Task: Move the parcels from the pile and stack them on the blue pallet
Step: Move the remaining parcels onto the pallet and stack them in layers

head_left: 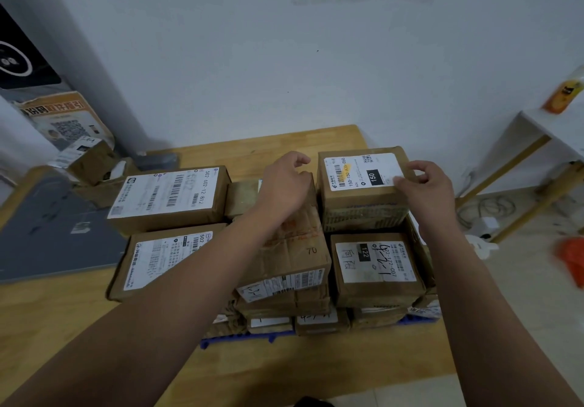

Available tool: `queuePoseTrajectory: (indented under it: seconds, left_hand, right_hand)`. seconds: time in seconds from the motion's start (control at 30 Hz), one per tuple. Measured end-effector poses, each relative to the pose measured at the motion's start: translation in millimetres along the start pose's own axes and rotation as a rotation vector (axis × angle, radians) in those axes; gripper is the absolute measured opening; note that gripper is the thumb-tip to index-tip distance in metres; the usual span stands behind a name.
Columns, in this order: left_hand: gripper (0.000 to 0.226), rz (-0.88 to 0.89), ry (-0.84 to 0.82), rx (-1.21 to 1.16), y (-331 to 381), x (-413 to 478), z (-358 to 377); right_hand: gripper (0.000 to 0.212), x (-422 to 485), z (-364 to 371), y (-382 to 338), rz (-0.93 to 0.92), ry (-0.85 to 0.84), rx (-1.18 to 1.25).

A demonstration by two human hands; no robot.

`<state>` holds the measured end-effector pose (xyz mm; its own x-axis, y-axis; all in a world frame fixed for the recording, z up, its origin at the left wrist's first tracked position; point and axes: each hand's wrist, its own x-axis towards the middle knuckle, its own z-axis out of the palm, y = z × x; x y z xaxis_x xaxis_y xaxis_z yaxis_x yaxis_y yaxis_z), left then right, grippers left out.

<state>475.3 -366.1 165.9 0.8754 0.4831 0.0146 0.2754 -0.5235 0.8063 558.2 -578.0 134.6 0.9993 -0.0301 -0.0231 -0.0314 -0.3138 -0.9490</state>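
White wall rose behind a wooden bench (316, 362) on which brown parcels sat stacked on the blue pallet (227, 340), with a long parcel marked 502 (167, 198) lying well to the left of the left fingers. The left hand (286, 185) hovered over the middle of the stack, its fingers (300, 157) loosely curled and holding nothing, just left of the top parcel marked 150 (360, 198). The right hand (426, 194) was at that parcel's right edge with its thumb on the label and its fingers (417, 166) curled above, but whether they gripped it could not be told.
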Motion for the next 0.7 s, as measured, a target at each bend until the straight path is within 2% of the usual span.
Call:
queuePoseTrajectory:
  seconds: [0.23, 0.43, 0.5, 0.6, 0.7]
  left_hand:
    - [0.039, 0.101, -0.091, 0.367, -9.3, -3.1, -1.3]
    - [0.037, 0.129, -0.116, 0.427, -13.1, -1.9, -1.9]
    - [0.037, 0.143, -0.132, 0.407, -14.1, -2.1, -1.7]
    - [0.042, 0.199, -0.169, 0.38, -14.2, -6.0, 0.0]
    - [0.046, 0.251, -0.18, 0.407, -15.7, -10.6, 3.1]
  right_hand:
    - [0.04, -4.0, 0.1, 0.8, -0.005, -0.044, 0.032]
    - [0.053, -3.5, -1.0, 1.8, -0.019, -0.044, -0.024]
    - [0.055, -5.2, -0.2, -0.2, -0.078, -0.032, -0.155]
    - [0.052, -11.1, 4.0, -3.8, -0.313, -0.03, -0.439]
    - [0.051, -15.3, 11.0, -4.1, -0.331, -0.065, -0.538]
